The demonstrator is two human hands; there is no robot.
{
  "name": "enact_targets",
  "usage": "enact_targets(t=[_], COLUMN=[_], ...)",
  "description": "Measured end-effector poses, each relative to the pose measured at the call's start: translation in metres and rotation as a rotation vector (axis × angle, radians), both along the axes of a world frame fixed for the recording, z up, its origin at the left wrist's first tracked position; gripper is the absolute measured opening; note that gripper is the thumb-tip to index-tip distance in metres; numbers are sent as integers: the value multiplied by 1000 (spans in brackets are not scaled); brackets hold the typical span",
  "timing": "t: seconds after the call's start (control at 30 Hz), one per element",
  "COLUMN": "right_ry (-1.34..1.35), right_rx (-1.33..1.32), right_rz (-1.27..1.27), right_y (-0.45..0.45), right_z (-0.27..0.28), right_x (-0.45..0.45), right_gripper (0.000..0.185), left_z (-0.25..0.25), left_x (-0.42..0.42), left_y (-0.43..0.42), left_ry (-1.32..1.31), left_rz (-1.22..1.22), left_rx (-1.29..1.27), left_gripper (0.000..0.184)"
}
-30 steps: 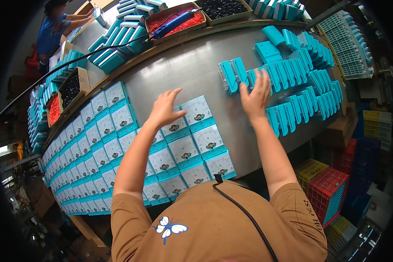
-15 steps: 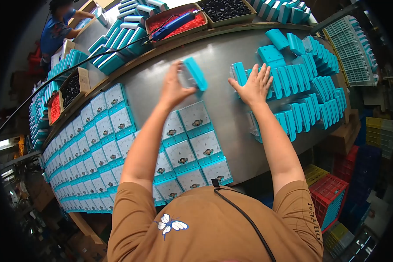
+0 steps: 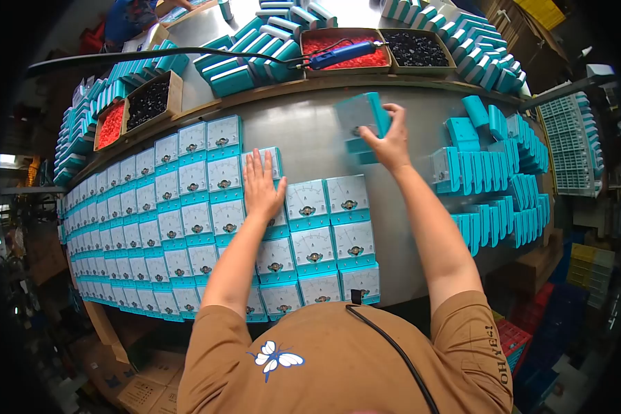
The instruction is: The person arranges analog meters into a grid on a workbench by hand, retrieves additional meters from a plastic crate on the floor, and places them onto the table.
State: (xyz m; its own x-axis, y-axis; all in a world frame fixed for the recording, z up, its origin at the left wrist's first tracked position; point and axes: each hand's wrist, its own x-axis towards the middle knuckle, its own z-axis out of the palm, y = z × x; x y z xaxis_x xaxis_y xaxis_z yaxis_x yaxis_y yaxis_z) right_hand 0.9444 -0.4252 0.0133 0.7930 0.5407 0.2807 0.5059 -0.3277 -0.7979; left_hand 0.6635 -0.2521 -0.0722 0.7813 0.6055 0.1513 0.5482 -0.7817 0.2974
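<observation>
My left hand [image 3: 262,190] lies flat, fingers stretched out, on a panel meter [image 3: 274,160] with a white dial and teal case. That meter sits at the upper edge of a large block of like meters [image 3: 193,178] laid face up in rows. Above the bare metal, my right hand [image 3: 392,140] grips another panel meter [image 3: 361,119] by its right side; it is tilted and blurred by motion. To the right of this hand stand rows of teal meters on edge [image 3: 472,169].
Behind a wooden ledge [image 3: 283,91] are boxes of red parts [image 3: 324,45] and black parts [image 3: 417,52]. A blue electric screwdriver [image 3: 345,55] with a cable hangs over them. Stacked teal units [image 3: 245,65] stand beyond. Another person [image 3: 127,21] is at the upper left.
My left hand has set its meter down at the block and flattened over it. My right hand has taken a meter from the standing rows and moved up and left. The camera view has shifted.
</observation>
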Motion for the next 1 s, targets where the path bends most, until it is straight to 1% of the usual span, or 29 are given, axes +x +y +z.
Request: enact_targets(t=[0.03,0.1,0.17,0.23,0.27,0.37,0.4,0.5,0.6,0.63,0.7,0.8,0.83,0.87,0.9,0.93,0.97,1.0], right_ry=[256,379,508,711,828,984,977,856,601,614,85,-85,-114,-145,-178,-229,-218,-430], right_rx=[139,177,146,102,15,127,268,391,40,-91,-580,-538,-426,-311,-198,-170,-199,-378], right_rz=[54,29,47,63,60,39,44,-219,-208,-165,-153,10,1,0,0,-104,-265,-435], right_y=[19,54,75,80,81,63,53,21,1,-1,-2,-36,-55,-80,-108,-135,-162,-192], right_z=[-3,-30,-61,-69,-83,-85,-80,-58,-121,-107,-87,-50,-35,-18,-5,5,15,-6], right_x=[-15,-42,-65,-86,-84,-66,-56,-42,-26,-34,-54,-58,-44,-22,1,24,43,67], right_gripper=[71,68,64,64,64,63,58,55,54,60,66,67,65,63,62,59,58,65], left_z=[2,2,2,3,4,7,6,7,10,12,10,1,2,0,-5,-11,-16,9], left_x=[2,2,1,2,3,2,3,4,4,5,5,1,4,16,19,14,14,37], left_y=[-5,-7,-4,-5,-5,-6,-6,-6,-8,-8,-7,-2,-3,-10,-10,0,4,-18], left_ry=[-42,-31,-44,-4,2,8,6,-8,-7,-14,9,29,24,-13,-71,-126,-176,-281], left_rz=[7,26,23,33,40,47,48,50,49,48,60,43,36,7,28,53,82,136], left_rx=[40,14,-6,18,5,-11,-14,-12,-4,-2,9,27,35,53,28,8,-13,-21], left_gripper=[79,79,77,83,83,85,86,86,83,82,83,84,84,82,81,80,79,75])
